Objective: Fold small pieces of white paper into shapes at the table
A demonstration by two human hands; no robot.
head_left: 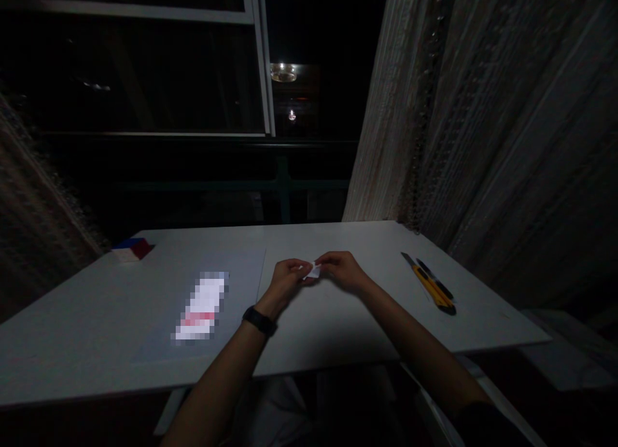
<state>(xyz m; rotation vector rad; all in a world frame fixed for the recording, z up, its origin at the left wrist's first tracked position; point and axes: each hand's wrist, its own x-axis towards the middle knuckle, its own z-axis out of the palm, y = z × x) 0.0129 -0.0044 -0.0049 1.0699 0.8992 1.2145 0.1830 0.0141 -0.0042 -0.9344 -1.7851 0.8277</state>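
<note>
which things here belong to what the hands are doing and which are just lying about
In hand: small white piece of paper, pinched between left hand and right hand.
Lying about: yellow plastic utility knife, slim black pen, blue, red and white block, blurred white-and-red flat item, all on the white table.

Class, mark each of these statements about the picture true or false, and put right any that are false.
1. The left hand and right hand pinch a white paper piece between them. True.
2. The yellow utility knife lies left of the hands. False: it lies to their right, beside a black pen.
3. A black watch sits on the left wrist. True.
4. The red and blue block rests between the hands. False: it sits at the far left corner of the table.
</note>
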